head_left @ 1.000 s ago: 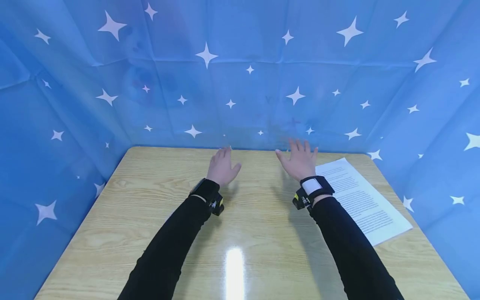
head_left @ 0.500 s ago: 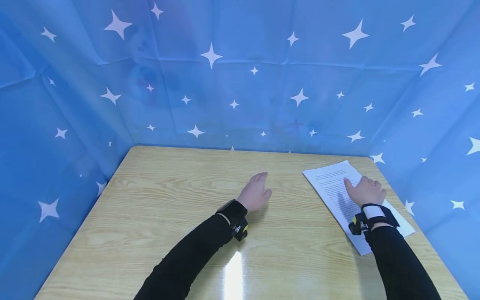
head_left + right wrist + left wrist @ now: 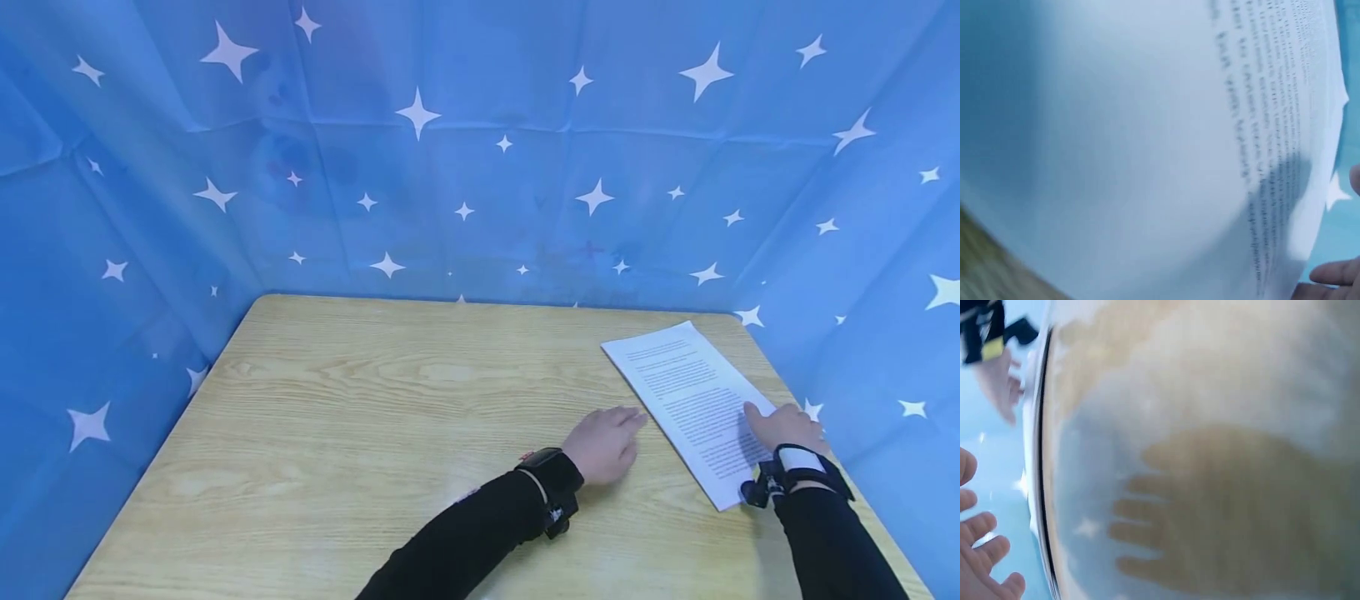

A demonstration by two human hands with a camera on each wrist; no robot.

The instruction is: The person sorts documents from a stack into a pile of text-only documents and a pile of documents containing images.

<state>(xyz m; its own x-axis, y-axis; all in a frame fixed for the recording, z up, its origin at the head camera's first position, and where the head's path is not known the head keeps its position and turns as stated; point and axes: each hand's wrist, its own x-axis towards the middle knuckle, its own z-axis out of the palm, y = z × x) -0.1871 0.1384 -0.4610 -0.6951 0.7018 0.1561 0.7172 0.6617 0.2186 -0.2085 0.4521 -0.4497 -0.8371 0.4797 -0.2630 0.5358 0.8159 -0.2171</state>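
White paper (image 3: pixel 690 400) printed with lines of text lies slanted at the table's right side in the head view; whether it is one sheet or more I cannot tell. My right hand (image 3: pixel 787 429) is at its right edge, thumb over the margin, the other fingers partly hidden. In the right wrist view the printed paper (image 3: pixel 1147 144) fills most of the picture, with the right hand's fingers (image 3: pixel 1335 274) spread apart at the lower right. Just left of the paper, my left hand (image 3: pixel 606 446) reaches over the table with relaxed fingers, holding nothing. Its fingers (image 3: pixel 982 528) are loosely spread in the left wrist view.
The wooden table (image 3: pixel 375 400) stretches left and toward the front. A blue curtain with white stars (image 3: pixel 450 167) hangs behind the table's far edge and along both sides. Each wrist wears a black strap with a small camera (image 3: pixel 555 492).
Both hands have come back from the table's far edge and moved right. The right hand has crossed over the paper to its right edge; the left hand has neared its left edge.
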